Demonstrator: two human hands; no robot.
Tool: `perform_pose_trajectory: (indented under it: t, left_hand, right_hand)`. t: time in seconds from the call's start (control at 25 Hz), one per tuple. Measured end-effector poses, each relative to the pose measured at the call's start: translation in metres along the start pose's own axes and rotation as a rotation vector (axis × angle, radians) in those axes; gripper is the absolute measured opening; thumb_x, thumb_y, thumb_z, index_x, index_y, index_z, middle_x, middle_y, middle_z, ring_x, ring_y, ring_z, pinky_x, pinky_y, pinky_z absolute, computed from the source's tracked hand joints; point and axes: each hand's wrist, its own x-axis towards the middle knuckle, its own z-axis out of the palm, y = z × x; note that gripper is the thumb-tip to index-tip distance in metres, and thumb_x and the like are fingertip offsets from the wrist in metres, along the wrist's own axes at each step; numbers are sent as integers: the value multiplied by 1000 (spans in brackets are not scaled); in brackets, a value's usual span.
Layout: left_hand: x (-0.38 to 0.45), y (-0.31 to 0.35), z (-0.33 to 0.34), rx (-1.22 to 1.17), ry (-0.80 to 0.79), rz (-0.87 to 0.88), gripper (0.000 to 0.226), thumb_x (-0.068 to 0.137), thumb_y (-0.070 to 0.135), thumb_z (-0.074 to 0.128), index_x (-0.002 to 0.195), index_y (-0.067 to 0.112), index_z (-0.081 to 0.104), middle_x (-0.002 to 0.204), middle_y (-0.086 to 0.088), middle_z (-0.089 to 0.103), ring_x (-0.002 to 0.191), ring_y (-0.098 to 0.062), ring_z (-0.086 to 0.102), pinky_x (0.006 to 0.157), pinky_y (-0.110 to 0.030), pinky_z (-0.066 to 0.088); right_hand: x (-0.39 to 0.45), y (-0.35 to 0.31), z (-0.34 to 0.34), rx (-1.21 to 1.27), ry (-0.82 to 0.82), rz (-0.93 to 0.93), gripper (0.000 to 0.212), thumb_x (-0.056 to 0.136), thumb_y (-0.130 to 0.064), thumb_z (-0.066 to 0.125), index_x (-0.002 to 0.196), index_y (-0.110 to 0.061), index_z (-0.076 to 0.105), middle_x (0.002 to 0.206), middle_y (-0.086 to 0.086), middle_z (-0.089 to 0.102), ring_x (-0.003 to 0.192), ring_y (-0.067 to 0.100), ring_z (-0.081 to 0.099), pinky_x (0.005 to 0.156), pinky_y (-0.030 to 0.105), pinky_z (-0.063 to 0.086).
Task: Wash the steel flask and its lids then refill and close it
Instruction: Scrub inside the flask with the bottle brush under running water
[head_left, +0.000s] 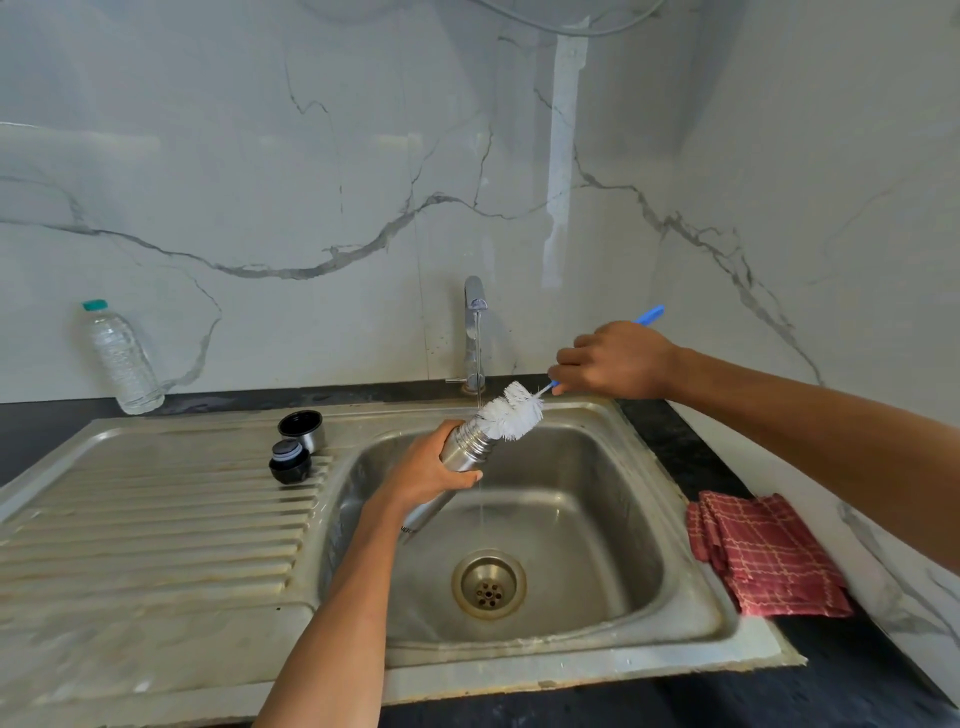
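While tap (474, 332) runs thin stream, left hand (428, 470) curled round steel flask (467, 447), tilted over sink (670, 525), mouth up-right; right hand (613, 361) gripping blue handle of bottle brush (511, 410), white bristles at flask mouth; outer lid (302, 430) and inner lid (290, 461) on drainboard (156, 519); water bottle (122, 358) at wall; red cloth (769, 556) right.

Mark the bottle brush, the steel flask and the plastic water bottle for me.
bottle brush (511, 410), head view, on the white bristle head at the flask's mouth.
steel flask (466, 451), head view, on its shoulder above the gripping fingers.
plastic water bottle (122, 361), head view, on the clear body.
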Motion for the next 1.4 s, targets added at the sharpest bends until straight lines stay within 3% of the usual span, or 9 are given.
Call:
perform_pose_trajectory:
  t: [0.2, 0.32, 0.52, 0.6, 0.76, 0.88, 1.12, 1.28, 1.4]
  left_hand:
    - [-1, 1, 1, 15, -32, 0, 73, 72, 30, 91, 134, 33, 53, 116, 12, 69, 98, -6, 68, 84, -28, 55]
    - [-4, 6, 0, 27, -40, 6, 75, 71, 29, 91, 136, 33, 52, 119, 11, 68, 99, -6, 67, 80, -23, 52]
    - [-8, 10, 1, 56, -55, 9, 78, 73, 27, 91, 140, 30, 50, 123, 9, 65, 103, -7, 65, 82, -23, 53]
    - [-9, 6, -1, 49, -68, -13, 75, 74, 26, 90, 138, 32, 50, 122, 10, 65, 103, -7, 65, 84, -25, 54]
    - [-9, 4, -5, -22, -45, -55, 69, 76, 29, 90, 132, 38, 50, 116, 14, 67, 99, -6, 67, 80, -24, 51]
    - [-11, 3, -5, -38, -28, -60, 68, 75, 30, 90, 130, 40, 51, 115, 15, 68, 98, -5, 68, 81, -24, 50]
    - [-11, 5, -7, 6, 3, -20, 67, 73, 32, 90, 128, 40, 53, 112, 15, 68, 96, -6, 68, 84, -32, 59]
    - [-12, 7, -6, 25, 4, 6, 71, 72, 33, 91, 131, 40, 52, 113, 16, 68, 97, -5, 68, 86, -33, 61]
    - [-11, 6, -5, 10, 13, 13, 73, 71, 33, 91, 132, 40, 52, 114, 15, 69, 97, -5, 69, 86, -32, 61]
  right_hand:
    - [2, 7, -20, 682, -501, 418, 39, 104, -48, 50, 101, -21, 77, 82, -9, 73, 70, 11, 64, 66, 27, 42]
    - [2, 16, -27, 1147, -703, 701, 40, 100, -46, 58, 92, -12, 79, 46, -14, 51, 42, 4, 43, 54, 18, 33]
    - [-5, 18, -23, 1241, -930, 835, 36, 97, -51, 61, 106, -18, 75, 55, -4, 38, 46, 13, 24, 45, 21, 19]
    - [-3, 10, -20, 1043, -793, 752, 34, 94, -46, 68, 114, -19, 67, 73, -4, 61, 50, 12, 45, 51, 22, 32]
    - [-10, 2, -5, 53, -65, 168, 8, 98, -24, 64, 98, -17, 65, 81, 0, 62, 68, 23, 58, 60, 31, 41]
    - [-15, 6, -4, -16, 40, -8, 14, 101, -24, 61, 102, -11, 66, 73, 4, 57, 56, 26, 56, 44, 33, 42]
    - [-2, 22, -23, 910, -539, 425, 38, 103, -48, 51, 98, -21, 78, 71, -15, 66, 65, 9, 60, 68, 26, 44]
    - [-4, 34, -31, 1292, -831, 772, 38, 96, -52, 61, 94, -19, 81, 54, 0, 28, 48, 18, 21, 49, 28, 18]
    - [-4, 33, -33, 1307, -914, 817, 38, 98, -52, 59, 98, -20, 80, 56, -1, 29, 48, 15, 20, 45, 24, 17]
